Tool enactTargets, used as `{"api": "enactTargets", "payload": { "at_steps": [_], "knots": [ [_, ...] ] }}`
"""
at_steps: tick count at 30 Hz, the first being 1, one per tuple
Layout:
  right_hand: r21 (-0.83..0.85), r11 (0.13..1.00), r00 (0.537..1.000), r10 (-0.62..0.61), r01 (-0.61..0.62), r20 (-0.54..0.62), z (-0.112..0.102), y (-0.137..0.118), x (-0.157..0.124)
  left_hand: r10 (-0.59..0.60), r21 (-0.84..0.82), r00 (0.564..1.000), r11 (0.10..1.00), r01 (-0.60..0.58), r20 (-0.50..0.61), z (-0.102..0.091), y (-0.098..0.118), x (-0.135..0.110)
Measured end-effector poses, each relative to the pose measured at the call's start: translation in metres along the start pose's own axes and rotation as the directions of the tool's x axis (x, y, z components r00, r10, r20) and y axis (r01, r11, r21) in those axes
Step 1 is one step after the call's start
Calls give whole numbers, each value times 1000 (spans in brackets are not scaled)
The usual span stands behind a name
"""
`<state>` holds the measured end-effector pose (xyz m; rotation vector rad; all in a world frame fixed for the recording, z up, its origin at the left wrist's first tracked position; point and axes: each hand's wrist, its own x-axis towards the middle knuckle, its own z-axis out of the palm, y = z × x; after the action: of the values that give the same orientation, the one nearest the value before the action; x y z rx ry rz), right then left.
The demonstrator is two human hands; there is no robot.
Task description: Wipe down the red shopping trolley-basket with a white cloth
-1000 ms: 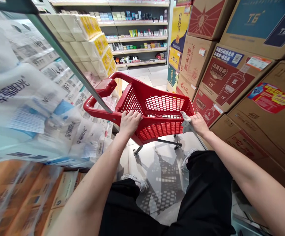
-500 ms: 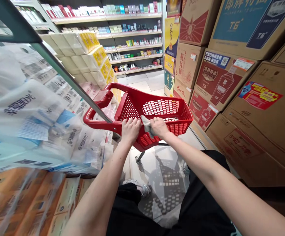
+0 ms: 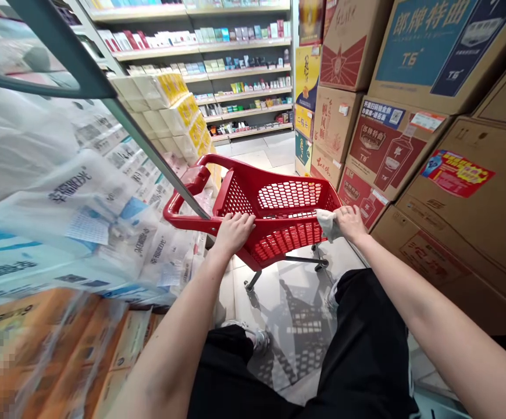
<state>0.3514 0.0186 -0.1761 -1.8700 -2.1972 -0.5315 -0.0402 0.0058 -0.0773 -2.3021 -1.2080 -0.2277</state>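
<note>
A red plastic shopping cart with a perforated basket stands on the tiled floor ahead of me, turned sideways. My left hand is closed over the near rim of the basket, close to the handle end. At the basket's right end, my right hand grips a greyish-white cloth, which lies against the rim there. The cart's red handle loop is at the left, with a long grey metal bar slanting up from it toward the upper left.
Plastic-wrapped tissue packs are piled at left, above orange packages. Tall cardboard cartons line the right side. Shelves of small goods stand across the back. My legs straddle the floor near the cart's wheels.
My right hand has slid the cloth rightward along the near rim, from beside my left hand to the basket's far right end. My left hand stays on the rim. The view has shifted slightly.
</note>
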Motion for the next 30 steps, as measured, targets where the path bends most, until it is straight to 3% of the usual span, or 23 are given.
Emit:
{"api": "enactTargets", "payload": {
  "at_steps": [5, 10, 13, 16, 18, 20, 23, 25, 30],
  "knots": [
    [-25, 999, 999, -21, 22, 25, 6, 12, -2, -97, 38, 995, 995, 97, -14, -6, -20, -7],
    [-38, 998, 998, 56, -56, -13, 5, -3, 4, -120, 32, 993, 992, 120, -1, -6, -15, -7],
    [21, 999, 998, 49, -48, -49, -5, -49, 17, -141, 15, 990, 990, 142, -8, -7, -3, -4],
    [136, 983, 990, -112, 123, -89, -23, -122, 34, -155, -9, 988, 988, 155, -23, -10, 9, -2],
    [194, 970, 984, -120, 144, -129, -35, -166, 42, -150, -16, 988, 989, 149, -30, -13, 14, -2],
    [228, 958, 978, -138, 172, -158, -42, -189, 46, -135, -13, 990, 991, 135, -34, -15, 14, -5],
    [215, 943, 963, -225, 254, -151, -41, -176, 42, -120, -7, 992, 993, 120, -38, -17, 9, -10],
    [180, 948, 964, -246, 261, -103, -34, -145, 34, -119, -10, 992, 993, 119, -40, -17, 5, -13],
    [43, 992, 992, -114, 116, -47, -18, -61, 12, -105, -14, 994, 994, 105, -35, -16, 5, -15]
  ]
}}
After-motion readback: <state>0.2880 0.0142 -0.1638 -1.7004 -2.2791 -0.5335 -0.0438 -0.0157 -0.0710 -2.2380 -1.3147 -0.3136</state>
